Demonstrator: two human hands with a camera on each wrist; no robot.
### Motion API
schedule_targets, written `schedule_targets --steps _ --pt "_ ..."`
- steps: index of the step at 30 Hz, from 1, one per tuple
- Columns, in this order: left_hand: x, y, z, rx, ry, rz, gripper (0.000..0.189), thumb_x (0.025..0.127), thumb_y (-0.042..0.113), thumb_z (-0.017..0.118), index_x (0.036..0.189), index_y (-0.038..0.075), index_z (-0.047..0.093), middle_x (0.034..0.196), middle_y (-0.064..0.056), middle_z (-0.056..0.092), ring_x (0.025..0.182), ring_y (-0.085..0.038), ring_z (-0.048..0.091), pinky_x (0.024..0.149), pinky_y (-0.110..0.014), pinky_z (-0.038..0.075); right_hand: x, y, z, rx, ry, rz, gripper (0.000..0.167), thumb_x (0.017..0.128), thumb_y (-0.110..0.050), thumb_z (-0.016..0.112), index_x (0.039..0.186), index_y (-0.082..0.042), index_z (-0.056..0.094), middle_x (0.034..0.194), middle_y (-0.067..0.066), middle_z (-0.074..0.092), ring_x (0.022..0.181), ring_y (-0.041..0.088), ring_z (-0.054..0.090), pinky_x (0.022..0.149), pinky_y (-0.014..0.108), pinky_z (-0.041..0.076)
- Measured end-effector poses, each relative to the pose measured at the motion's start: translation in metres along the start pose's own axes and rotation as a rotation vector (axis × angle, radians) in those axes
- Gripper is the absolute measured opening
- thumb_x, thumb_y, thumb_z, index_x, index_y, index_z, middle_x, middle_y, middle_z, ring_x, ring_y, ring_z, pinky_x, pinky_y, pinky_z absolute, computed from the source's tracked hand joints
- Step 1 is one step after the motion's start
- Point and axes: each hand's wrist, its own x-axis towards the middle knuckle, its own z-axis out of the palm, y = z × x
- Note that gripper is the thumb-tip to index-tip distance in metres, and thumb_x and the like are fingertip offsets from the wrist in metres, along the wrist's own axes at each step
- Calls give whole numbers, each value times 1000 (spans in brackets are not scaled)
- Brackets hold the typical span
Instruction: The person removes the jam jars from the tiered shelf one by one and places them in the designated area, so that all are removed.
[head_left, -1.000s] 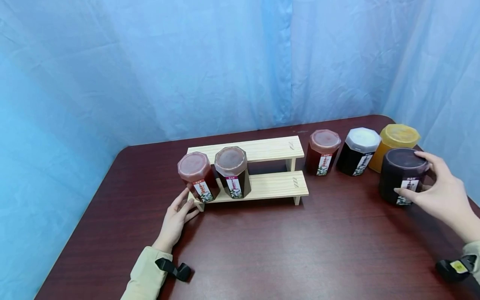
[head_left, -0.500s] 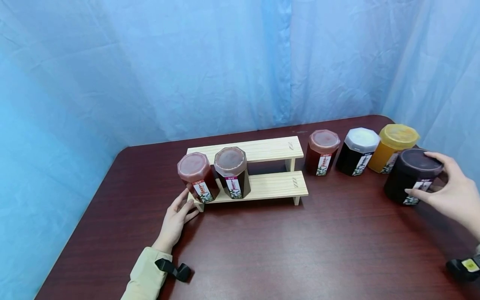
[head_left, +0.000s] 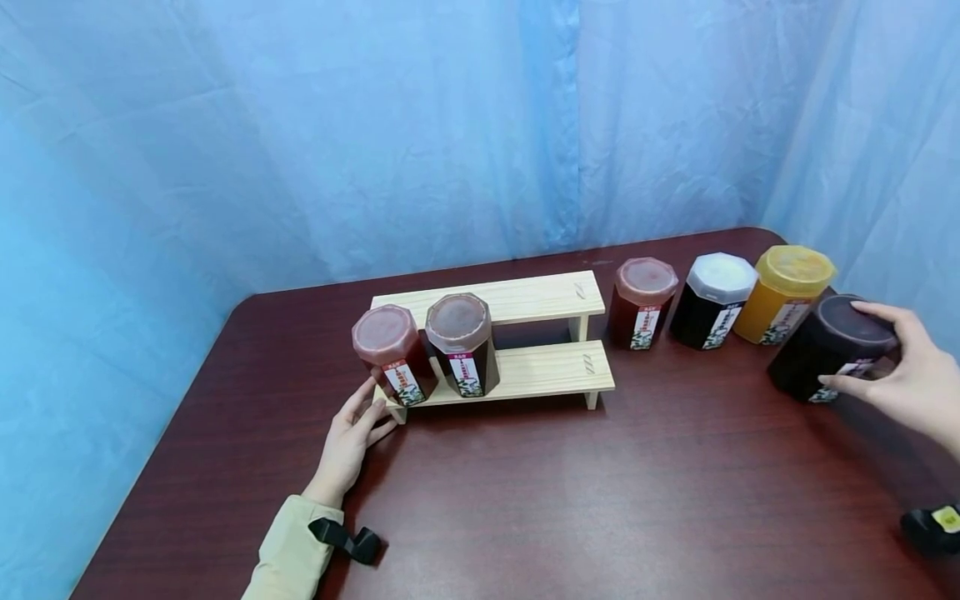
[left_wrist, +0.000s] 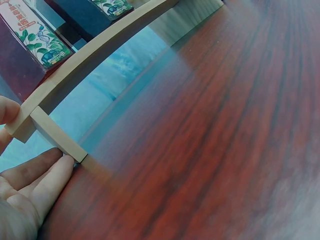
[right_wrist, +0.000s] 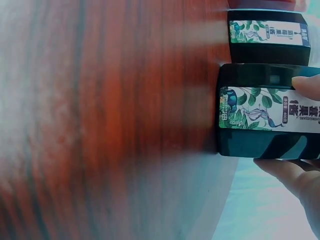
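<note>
My right hand (head_left: pixel 918 371) grips a dark jam jar (head_left: pixel 813 354) near its lid, thumb on the near side and fingers over the far side. The jar leans to the right, its base close to the table. In the right wrist view the jar's leafy label (right_wrist: pixel 260 109) faces the camera. My left hand (head_left: pixel 347 446) holds the left end of the two-step wooden shelf (head_left: pixel 540 371), with other fingertips (left_wrist: pixel 65 165) at the foot of its leg. On the lower step, a red jam jar (head_left: pixel 393 350) and a brownish-purple one (head_left: pixel 463 342) stand side by side.
Right of the shelf stand a red jar (head_left: pixel 643 292), a black jar with a whitish lid (head_left: pixel 712 304) and a yellow jar (head_left: pixel 783 292), which is right behind the gripped one. Blue curtains (head_left: pixel 412 142) hang behind the dark red table (head_left: pixel 562 500).
My right hand has moved to the right with the dark jar, which now tilts more to the right and hides less of the yellow jar. My left hand stays put.
</note>
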Motion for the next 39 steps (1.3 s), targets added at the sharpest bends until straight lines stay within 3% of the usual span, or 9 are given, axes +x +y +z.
schedule_targets --steps 3,15,19,22,25,31,33,36,39 --pt "1 1 0 2 -1 -4 54 99 7 45 148 -1 24 114 -7 55 91 -3 63 81 -23 54 2 0 -1 -2 -21 -10 99 65 16 74 147 -5 22 110 34 40 63 -20 41 48 4 38" --pt "1 -1 -1 9 -9 -1 53 100 8 45 148 -1 24 117 -9 54 91 -3 63 81 -23 54 7 4 -3 0 -90 -41 99 66 19 72 145 2 15 125 39 27 71 -25 37 49 4 39" --pt "2 -1 -1 7 -1 1 53 99 7 45 148 -1 25 113 -6 55 91 -3 63 80 -22 54 13 35 2 -5 -68 -52 108 63 19 75 149 -12 18 125 28 32 73 -24 39 50 6 41" --pt "2 -1 -1 14 4 -8 53 99 8 45 148 -1 25 113 -6 55 92 -3 63 80 -23 54 17 62 5 -17 -49 -61 115 61 16 79 149 -27 18 123 7 34 72 -21 42 50 8 43" --pt "2 -1 -1 27 3 -17 53 100 9 45 148 -1 25 118 -11 53 93 -2 62 81 -23 54 19 75 6 -14 -47 -80 117 60 17 79 149 -29 18 123 -9 31 73 -20 43 51 8 43" --pt "2 -2 -1 35 5 -18 54 100 11 46 148 0 25 122 -14 50 93 -2 61 81 -22 54 15 46 3 20 -73 -102 113 61 21 76 149 -19 17 131 5 32 75 -21 40 51 6 41" --pt "2 -3 -2 34 9 -19 54 99 10 46 148 0 25 121 -14 51 93 -3 61 80 -23 54 12 32 -1 40 -92 -106 110 63 22 73 149 -15 16 132 22 31 75 -22 39 51 6 40" --pt "2 -3 -2 31 13 -23 53 99 10 46 148 2 26 120 -14 52 93 -3 62 80 -23 54 8 19 -2 20 -75 -102 109 64 20 74 149 -19 18 125 4 33 74 -21 39 52 5 39" --pt "3 -3 -2 22 15 -32 53 99 9 45 149 4 26 121 -16 51 94 -3 62 81 -24 54 7 14 -4 35 -86 -86 103 67 18 73 149 -15 18 120 4 33 73 -20 40 52 5 39"
